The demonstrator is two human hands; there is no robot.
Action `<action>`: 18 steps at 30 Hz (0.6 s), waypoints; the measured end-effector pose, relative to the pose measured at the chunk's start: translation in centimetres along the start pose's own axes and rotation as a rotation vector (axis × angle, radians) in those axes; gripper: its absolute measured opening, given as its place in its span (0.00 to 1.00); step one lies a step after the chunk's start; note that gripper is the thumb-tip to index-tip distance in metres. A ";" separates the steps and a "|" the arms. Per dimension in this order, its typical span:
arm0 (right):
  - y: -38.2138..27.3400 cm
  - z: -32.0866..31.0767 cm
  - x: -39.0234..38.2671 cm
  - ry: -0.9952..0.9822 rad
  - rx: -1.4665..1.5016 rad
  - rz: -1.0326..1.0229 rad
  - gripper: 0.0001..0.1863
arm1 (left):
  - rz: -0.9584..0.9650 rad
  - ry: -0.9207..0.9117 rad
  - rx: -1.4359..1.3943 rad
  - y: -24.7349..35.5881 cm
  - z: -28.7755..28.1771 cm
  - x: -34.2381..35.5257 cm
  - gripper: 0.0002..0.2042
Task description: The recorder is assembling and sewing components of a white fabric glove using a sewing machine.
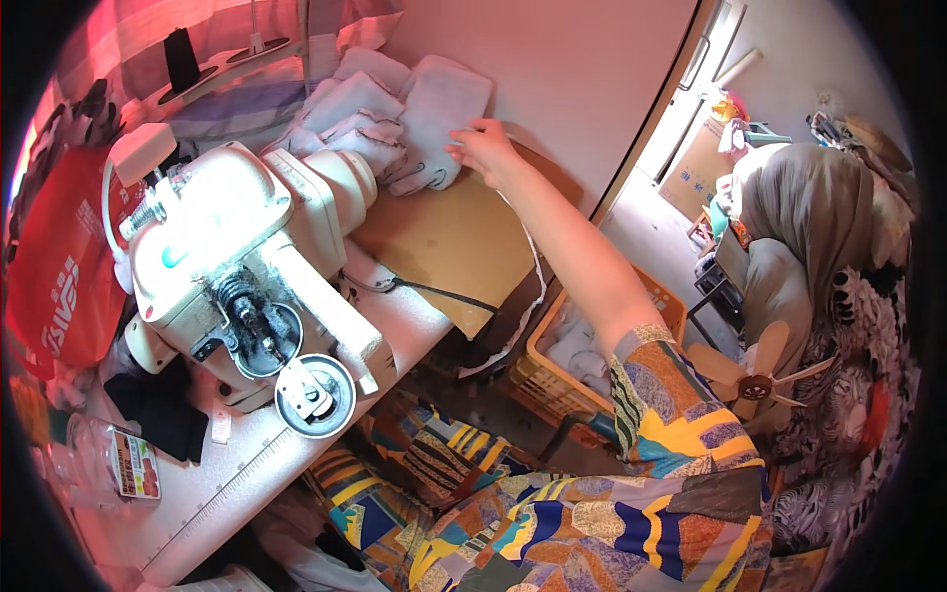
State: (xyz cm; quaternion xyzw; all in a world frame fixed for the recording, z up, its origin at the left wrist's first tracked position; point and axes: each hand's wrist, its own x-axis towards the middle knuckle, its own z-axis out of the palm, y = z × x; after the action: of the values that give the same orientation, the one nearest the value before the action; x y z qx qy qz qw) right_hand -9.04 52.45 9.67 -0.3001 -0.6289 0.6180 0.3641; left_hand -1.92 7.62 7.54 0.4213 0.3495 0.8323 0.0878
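Note:
My right arm, in a patterned sleeve, stretches across to the far side of the table. My right hand (483,153) is at the edge of a pile of white fluffy cloth pieces (449,94), its fingers apart and partly over the nearest piece. I cannot make out anything held in it. Dark stitching runs along the edges of several folded pieces (365,133). Left of the pile stands a white sewing machine (222,207) with a round metal disc (316,395) at its front, brightly lit. My left hand is outside the picture.
A brown board (434,242) lies under the pile, beside the white table (227,483). A yellow crate (552,370) with white cloth stands below my arm. A fan (758,385) and covered heaps (809,217) are at right. A red bag (64,266) and clear plastic box (133,464) sit left.

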 end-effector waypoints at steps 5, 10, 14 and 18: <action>-0.1 -0.5 0.7 -0.075 0.257 0.062 0.28 | 0.000 -0.013 -0.022 -0.2 0.1 0.0 0.17; -0.4 -0.5 0.3 -0.209 0.285 0.081 0.17 | -0.006 -0.016 -0.028 -0.2 -0.1 0.0 0.19; -1.4 -1.0 -1.7 -0.093 0.230 -0.105 0.13 | -0.012 -0.022 -0.023 -0.1 -0.3 -0.2 0.21; -2.3 -4.0 -2.7 -0.023 0.090 -0.340 0.14 | -0.007 -0.035 -0.059 -0.2 -0.3 -0.2 0.23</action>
State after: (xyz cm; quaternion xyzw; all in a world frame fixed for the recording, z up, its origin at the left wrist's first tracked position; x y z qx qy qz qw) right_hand -4.11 52.33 11.64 -0.1657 -0.6465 0.5783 0.4693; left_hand -2.07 7.49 7.14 0.4318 0.3245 0.8345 0.1092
